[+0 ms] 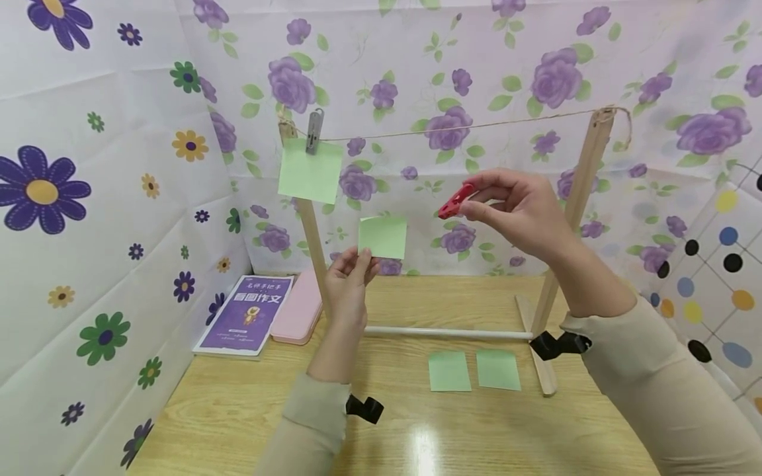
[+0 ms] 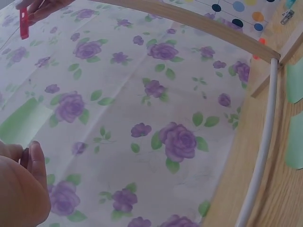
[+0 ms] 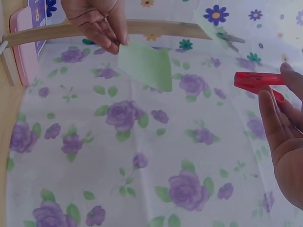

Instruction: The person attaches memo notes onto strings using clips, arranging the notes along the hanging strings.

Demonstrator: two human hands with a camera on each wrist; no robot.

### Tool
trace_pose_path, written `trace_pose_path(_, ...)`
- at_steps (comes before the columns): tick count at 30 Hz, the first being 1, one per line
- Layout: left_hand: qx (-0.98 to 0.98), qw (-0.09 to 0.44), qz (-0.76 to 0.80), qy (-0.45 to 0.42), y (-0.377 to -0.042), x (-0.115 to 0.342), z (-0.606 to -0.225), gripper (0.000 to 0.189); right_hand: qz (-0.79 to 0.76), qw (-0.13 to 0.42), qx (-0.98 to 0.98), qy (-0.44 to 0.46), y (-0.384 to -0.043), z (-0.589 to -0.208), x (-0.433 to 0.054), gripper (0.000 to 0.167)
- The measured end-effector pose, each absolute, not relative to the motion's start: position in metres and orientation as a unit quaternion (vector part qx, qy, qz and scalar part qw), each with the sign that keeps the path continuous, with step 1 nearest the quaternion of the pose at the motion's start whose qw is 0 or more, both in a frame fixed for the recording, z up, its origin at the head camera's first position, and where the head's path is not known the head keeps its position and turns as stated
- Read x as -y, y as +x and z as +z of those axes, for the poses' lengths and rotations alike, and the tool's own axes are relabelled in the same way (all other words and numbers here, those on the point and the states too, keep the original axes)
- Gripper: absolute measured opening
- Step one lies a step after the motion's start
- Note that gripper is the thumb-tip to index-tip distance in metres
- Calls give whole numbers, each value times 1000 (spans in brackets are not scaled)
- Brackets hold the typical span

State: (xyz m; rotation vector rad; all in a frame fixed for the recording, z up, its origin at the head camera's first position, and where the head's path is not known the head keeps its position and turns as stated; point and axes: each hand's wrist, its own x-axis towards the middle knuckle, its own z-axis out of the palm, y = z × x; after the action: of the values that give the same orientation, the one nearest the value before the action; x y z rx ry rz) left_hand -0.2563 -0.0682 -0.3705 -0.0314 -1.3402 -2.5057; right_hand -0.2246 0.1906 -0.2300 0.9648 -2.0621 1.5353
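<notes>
Green note held up below the string, pinched at its bottom edge

Left grip has thumb and fingers closed on that edge; right grip pinches a red peg, well apart from it. Held only at the bottom, thin paper could flop or slip imo, and a loose pinch could drop the peg. A second note on a grey peg crowds the string's left end by the post. Two spares lie on the surface.

Left grip pinching, right grip pinching, both raised
</notes>
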Motion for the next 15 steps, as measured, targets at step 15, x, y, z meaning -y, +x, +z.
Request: trace_pose_path(15, 526, 201, -824, -53, -257, 74, -356, 19, 501, 255, 732, 384, -223, -176, -163, 15)
